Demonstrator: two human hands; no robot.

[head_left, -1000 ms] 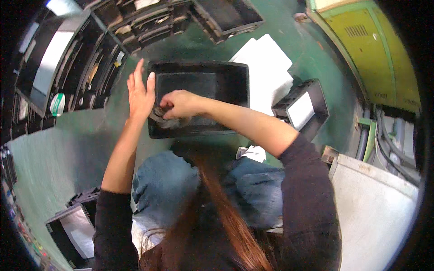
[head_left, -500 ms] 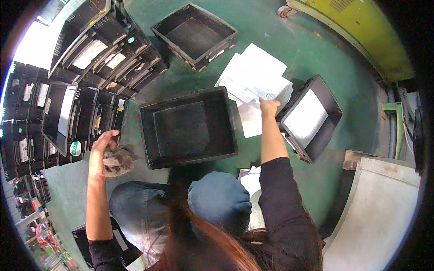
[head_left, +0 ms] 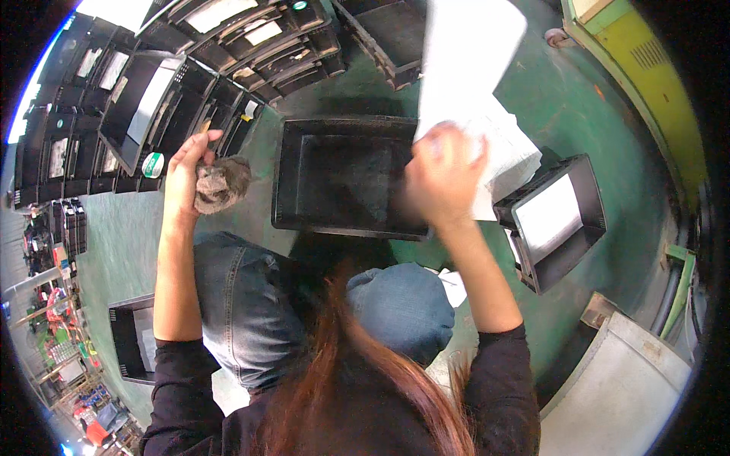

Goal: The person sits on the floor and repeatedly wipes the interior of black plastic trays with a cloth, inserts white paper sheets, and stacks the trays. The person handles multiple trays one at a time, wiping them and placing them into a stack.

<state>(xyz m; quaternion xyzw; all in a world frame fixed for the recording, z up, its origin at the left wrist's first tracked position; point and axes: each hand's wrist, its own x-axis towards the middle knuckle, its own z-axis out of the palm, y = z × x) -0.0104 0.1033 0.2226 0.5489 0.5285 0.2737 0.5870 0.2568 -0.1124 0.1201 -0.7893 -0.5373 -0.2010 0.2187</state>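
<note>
Between the hands, just ahead of the knees: black bin, on the green floor, open side up, nothing visible inside; its right end is partly covered by the right hand.

Left hand: off the bin's left side, fingers curled on a crumpled grey-brown rag. Rag bulges out on the bin side of the palm, clear of the bin wall.

Right hand: motion-blurred, at the bin's right end, closed on the near end of a white sheet. Sheet stretches away from the hand, up past the far side of the bin. Exact finger placement too smeared to call.

Paper pile: white, lying right of the bin, partly behind hand and sheet. Right of that, smaller bin, black, set askew, white paper inside.

Further out: another black bin beyond the main one, partly behind the sheet. Stacked black bins fill the upper left, some with pale papers. Yellow-green cabinet upper right, caster near its foot. Pale panel lower right.
</note>
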